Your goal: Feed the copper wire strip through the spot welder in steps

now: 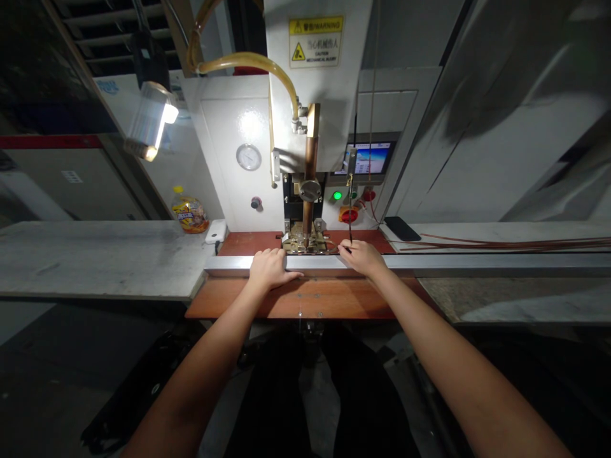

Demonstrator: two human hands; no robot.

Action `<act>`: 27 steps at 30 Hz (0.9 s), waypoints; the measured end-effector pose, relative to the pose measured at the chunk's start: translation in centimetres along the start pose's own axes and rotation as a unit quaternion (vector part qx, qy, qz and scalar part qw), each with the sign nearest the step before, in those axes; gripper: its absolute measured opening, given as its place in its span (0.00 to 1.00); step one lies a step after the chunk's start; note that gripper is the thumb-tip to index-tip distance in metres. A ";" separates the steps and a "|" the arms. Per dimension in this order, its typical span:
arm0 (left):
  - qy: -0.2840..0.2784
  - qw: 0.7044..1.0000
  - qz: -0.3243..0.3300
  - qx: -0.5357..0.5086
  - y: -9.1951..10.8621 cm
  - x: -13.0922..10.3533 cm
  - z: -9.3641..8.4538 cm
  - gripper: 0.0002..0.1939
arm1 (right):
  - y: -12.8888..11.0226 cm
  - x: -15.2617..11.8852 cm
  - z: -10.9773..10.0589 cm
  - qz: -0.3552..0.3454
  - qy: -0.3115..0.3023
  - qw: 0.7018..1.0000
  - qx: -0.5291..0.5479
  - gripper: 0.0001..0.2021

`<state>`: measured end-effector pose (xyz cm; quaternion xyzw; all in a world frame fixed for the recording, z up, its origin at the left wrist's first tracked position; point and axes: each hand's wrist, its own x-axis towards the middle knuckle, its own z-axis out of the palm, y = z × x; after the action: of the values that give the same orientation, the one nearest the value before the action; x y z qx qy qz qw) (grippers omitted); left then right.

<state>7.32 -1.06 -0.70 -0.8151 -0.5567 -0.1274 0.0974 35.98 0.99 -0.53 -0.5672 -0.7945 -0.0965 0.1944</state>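
Observation:
A spot-welding-like machine with a vertical copper rod (310,159) stands straight ahead, its tip down at a small metal fixture (298,243). My left hand (271,267) rests over a long metal bar (229,263), left of the fixture, fingers over the far edge and thumb stretched to the right along the near side. To the fixture's right, my right hand (360,256) is closed in a pinch just behind the bar, at the end of a thin copper-coloured strip. A dark thin rod or cable hangs down to these fingertips.
Copper-coloured strips (501,243) and a black phone (402,229) lie on the right table. On the left are a yellow-capped bottle (189,213), a white box (217,231) and a lit lamp (151,121). A brown wooden board (305,298) runs below the bar.

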 end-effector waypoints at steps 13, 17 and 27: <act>-0.008 1.000 0.001 0.009 0.0 0.3 -0.4 0.39 | 0.0 0.5 -0.2 -0.017 -0.017 1.000 0.018 0.16; -0.011 1.000 -0.002 0.000 0.0 0.4 -0.5 0.40 | 0.0 0.5 -0.2 -0.009 -0.013 1.000 0.018 0.16; -0.016 1.000 -0.013 0.001 0.0 0.8 -0.5 0.41 | 0.2 0.8 -0.1 -0.028 -0.023 0.999 0.002 0.16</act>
<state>7.50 -0.53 0.00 -0.8095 -0.5689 -0.1157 0.0875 35.95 1.71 -0.15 -0.5467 -0.8144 -0.0871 0.1740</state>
